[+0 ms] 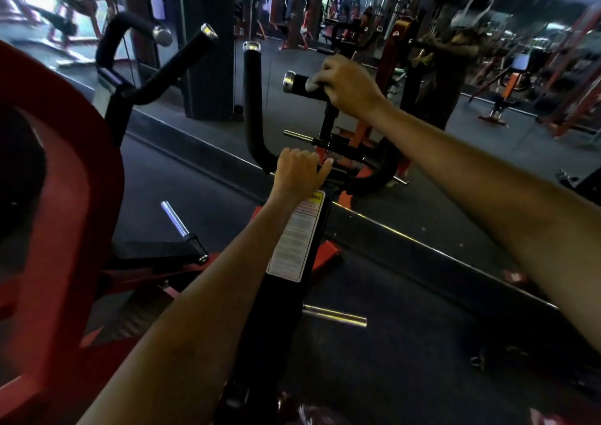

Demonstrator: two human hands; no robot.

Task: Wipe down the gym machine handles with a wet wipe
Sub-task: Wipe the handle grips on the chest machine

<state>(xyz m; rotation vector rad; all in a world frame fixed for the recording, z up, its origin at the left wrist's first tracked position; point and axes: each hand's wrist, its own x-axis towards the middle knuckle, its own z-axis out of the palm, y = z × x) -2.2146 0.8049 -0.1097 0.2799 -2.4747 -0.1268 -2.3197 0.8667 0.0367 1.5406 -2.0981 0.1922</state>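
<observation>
Dim gym floor [406, 216], dark rubber matting, mirror wall ahead reflecting red-framed machines. Landmark: black upright post [286, 294] of the machine at frame centre, carrying a white warning label [297, 239].

Right hand [349, 86] above and beyond the post top, fingers curled over the short horizontal handle [297, 83]. White wet wipe [312, 83] bunched under the fingers, pressed against the black grip, just inboard of the handle's chrome end cap [288, 81]. Grip is closed around handle and wipe together.

Left hand [299, 172] at the post top, just above the label, fingers wrapped over the black crossbar there, thumb out to the right. Firm closed hold; nothing else in it.

Left of the post top: tall upright handle [252, 99], black grip, chrome cap, curving down to join the crossbar near the left hand. Farther left, two more black handles [182, 58] with chrome caps on the opposite arm.

Red padded seat edge [65, 196] far left of the post. Chrome peg [175, 218] low left of the post; another chrome peg [335, 315] low right.
</observation>
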